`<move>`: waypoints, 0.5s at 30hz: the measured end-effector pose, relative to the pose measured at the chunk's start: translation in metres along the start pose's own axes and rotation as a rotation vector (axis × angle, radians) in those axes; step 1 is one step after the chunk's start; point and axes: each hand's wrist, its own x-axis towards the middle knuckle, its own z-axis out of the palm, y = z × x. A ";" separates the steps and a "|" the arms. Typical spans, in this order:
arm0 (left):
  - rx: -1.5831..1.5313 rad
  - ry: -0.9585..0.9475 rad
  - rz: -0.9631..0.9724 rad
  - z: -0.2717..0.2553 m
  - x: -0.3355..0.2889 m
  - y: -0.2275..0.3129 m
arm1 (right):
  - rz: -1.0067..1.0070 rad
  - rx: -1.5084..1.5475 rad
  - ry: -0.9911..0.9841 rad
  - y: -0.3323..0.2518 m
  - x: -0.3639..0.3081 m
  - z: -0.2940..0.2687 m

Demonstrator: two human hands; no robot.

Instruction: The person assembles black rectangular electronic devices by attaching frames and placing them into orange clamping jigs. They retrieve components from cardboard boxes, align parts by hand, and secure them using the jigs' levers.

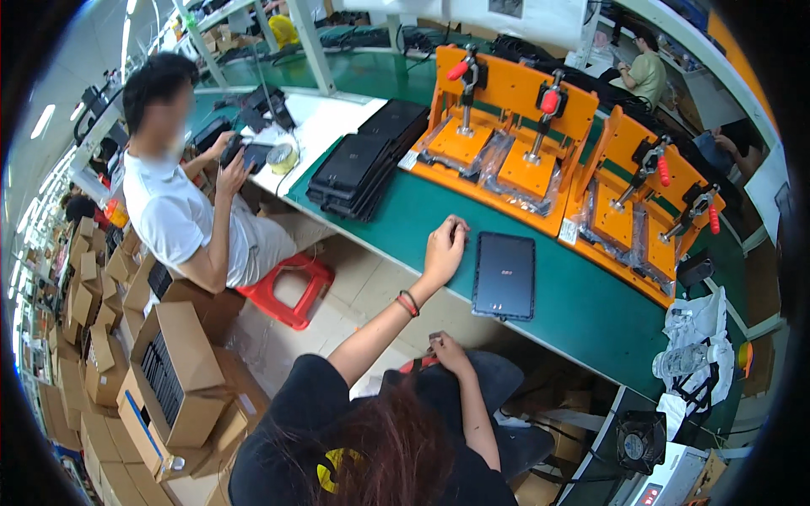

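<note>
A flat black rectangular tablet-like panel (pixel 504 277) lies on the green bench top, close to its front edge. Just left of the panel, my left hand (pixel 445 251) rests at the bench edge, its fingers curled in and nothing visible in them. Lower down, over my lap, my right hand (pixel 450 351) is held with bent fingers; whatever may be inside them is hidden. Beyond the panel stand orange press fixtures (pixel 525 173) with red-handled toggle clamps and pieces in clear film under their plates. Stacked black panels (pixel 348 169) sit left of the fixtures.
To the left a co-worker in white (pixel 181 207) handles a dark device beside a tape roll (pixel 282 158). A red stool (pixel 295 291) and an open carton (pixel 173 379) stand lower left. At the right are a plastic bottle (pixel 680 360) and a small fan (pixel 641 440).
</note>
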 end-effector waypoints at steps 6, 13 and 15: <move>0.027 -0.100 -0.082 0.020 0.001 0.012 | -0.269 0.007 0.007 0.060 0.021 -0.004; 0.012 -0.107 0.228 0.014 -0.005 0.012 | -0.237 0.274 0.254 0.035 0.052 -0.068; -0.040 -0.405 0.577 0.047 -0.028 0.068 | -0.255 0.277 0.423 0.025 0.039 -0.088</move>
